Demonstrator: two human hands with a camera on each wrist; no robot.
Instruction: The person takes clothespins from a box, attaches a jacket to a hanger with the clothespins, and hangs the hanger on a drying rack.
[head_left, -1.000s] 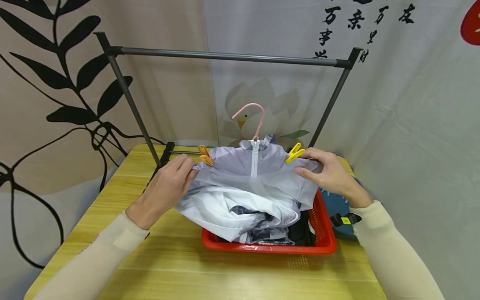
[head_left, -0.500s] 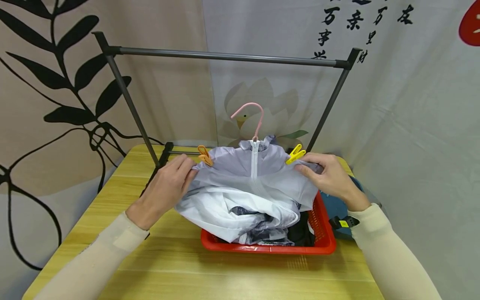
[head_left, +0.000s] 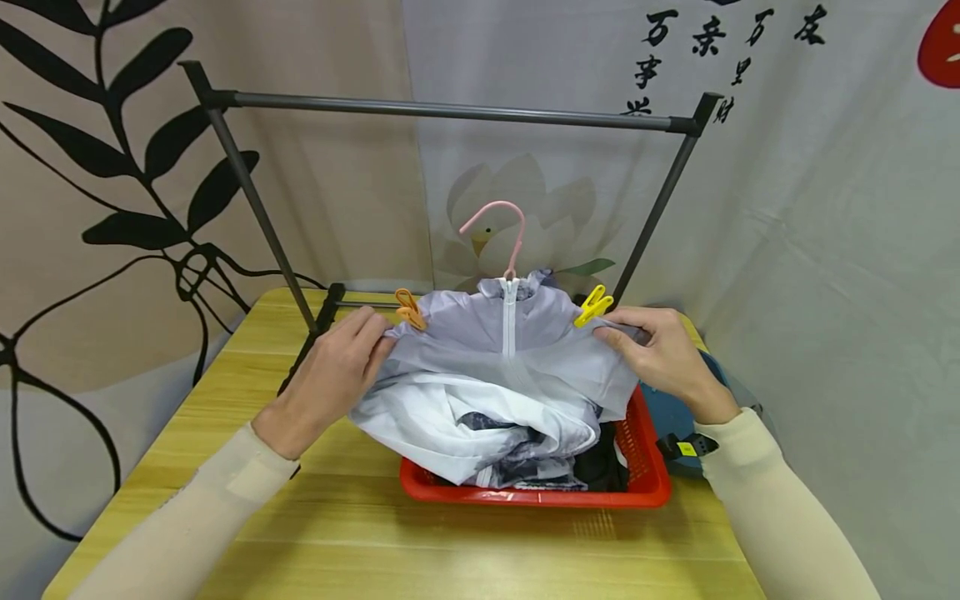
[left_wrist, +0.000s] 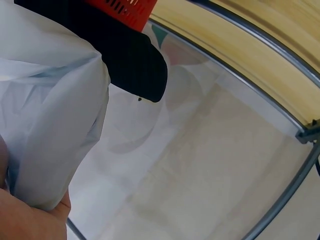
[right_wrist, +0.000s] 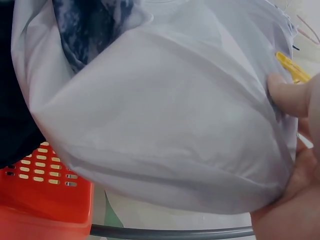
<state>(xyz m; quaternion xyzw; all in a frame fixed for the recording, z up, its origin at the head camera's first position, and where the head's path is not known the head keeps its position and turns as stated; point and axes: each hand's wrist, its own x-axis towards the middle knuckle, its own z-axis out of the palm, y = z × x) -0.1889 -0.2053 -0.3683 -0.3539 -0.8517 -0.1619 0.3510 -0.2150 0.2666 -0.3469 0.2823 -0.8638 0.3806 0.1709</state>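
Observation:
A pale lavender and white zip-up jacket (head_left: 465,367) hangs on a hanger (head_left: 517,237), whose pink hook sticks up from the collar. My left hand (head_left: 326,375) pinches the jacket's left shoulder, close to an orange clothespin (head_left: 410,309). At the other shoulder, my right hand (head_left: 663,358) holds the cloth between thumb and fingers, beside a yellow clothespin (head_left: 593,306). In the right wrist view, the thumb (right_wrist: 290,96) presses on the fabric. The jacket's lower part bunches over a red basket (head_left: 540,497), with its patterned lining showing.
A dark grey rack (head_left: 450,109) stands behind the jacket, its top bar above the hook. Black cloth (head_left: 603,462) lies in the basket. Behind the right wrist sits a blue container (head_left: 675,412). The wooden table (head_left: 360,542) extends toward me.
My right fingers have drawn together on the shoulder cloth, and the yellow clothespin has shifted slightly right. The left hand keeps its hold, almost still.

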